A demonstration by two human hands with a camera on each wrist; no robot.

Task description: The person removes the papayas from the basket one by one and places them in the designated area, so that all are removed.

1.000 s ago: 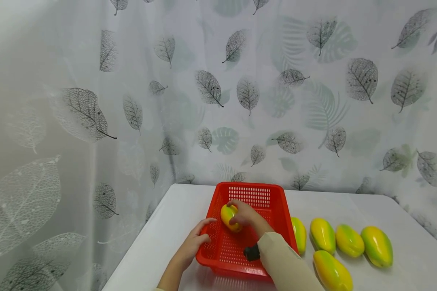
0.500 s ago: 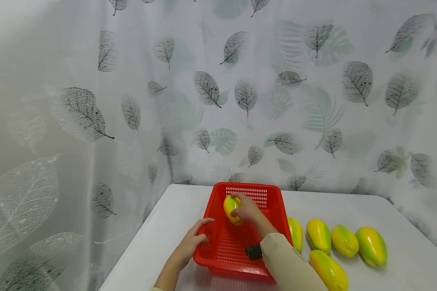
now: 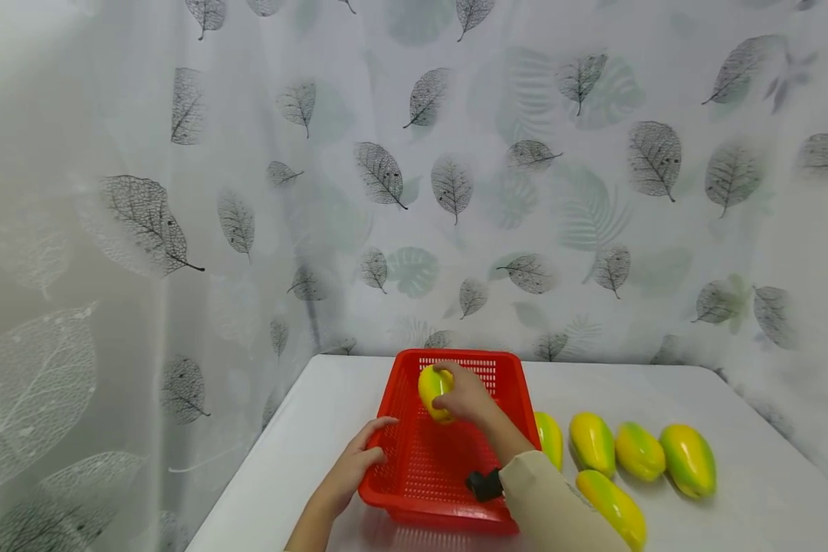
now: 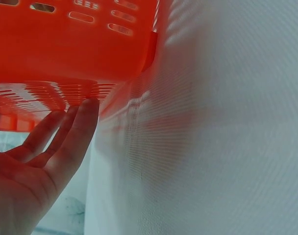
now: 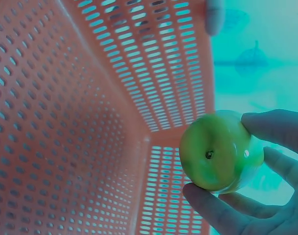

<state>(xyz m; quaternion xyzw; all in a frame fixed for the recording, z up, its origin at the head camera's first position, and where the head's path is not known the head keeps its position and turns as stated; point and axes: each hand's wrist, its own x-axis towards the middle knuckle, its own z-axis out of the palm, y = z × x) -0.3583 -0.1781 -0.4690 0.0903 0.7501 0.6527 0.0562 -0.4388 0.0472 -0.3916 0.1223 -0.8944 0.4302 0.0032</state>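
Observation:
My right hand (image 3: 464, 392) grips a yellow-green mango (image 3: 433, 391) in the far left part of a red plastic basket (image 3: 448, 516). In the right wrist view the thumb and fingers are spread around the mango (image 5: 208, 154), its stem end facing the camera, by the perforated basket wall. My left hand (image 3: 348, 469) is at the basket's left side, with fingertips at the rim. Seen from the left wrist, its fingers (image 4: 73, 134) are nearly straight and touch the outside of the slotted wall.
Several more mangoes lie on the white table (image 3: 269, 491) to the basket's right, including one mango (image 3: 610, 507) nearer the front and one mango (image 3: 548, 438) partly behind the basket wall. A leaf-patterned curtain (image 3: 455, 253) stands behind and left of the table.
My right hand has moved the mango toward the basket's far left and upward. The left hand keeps its place at the basket's side. The head view has shifted slightly.

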